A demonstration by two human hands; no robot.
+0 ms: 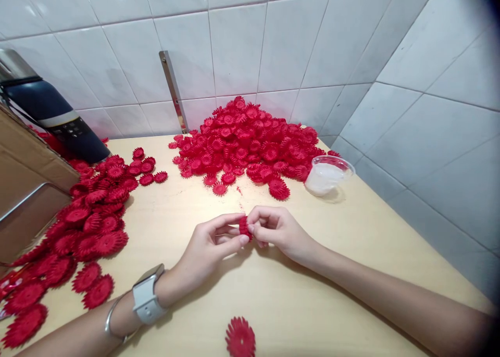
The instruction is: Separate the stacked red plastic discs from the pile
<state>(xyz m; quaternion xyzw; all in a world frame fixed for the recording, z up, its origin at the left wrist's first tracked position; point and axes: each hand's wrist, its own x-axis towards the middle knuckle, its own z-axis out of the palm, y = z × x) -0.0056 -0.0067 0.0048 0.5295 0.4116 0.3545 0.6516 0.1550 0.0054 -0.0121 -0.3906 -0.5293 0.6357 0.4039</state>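
Observation:
Between my two hands, above the middle of the table, is a small red fringed flower piece (244, 228), seen edge-on. My left hand (213, 242) grips it from the left between thumb and fingers. From the right, my right hand (275, 229) pinches at its side with thumb and forefinger; whether anything else is in that pinch is too small to make out. A single red fringed disc (240, 337) with a small centre hole lies on the table near the front edge. A big heap of red fringed flower discs (250, 143) stands beyond my hands.
A clear plastic cup (328, 177) with whitish contents stands right of the heap. More red discs (97, 211) spread along the left, beside a cardboard box (31, 164) and a dark blue bottle (50, 107). A metal strip (172, 86) leans on the tiled wall (242, 44).

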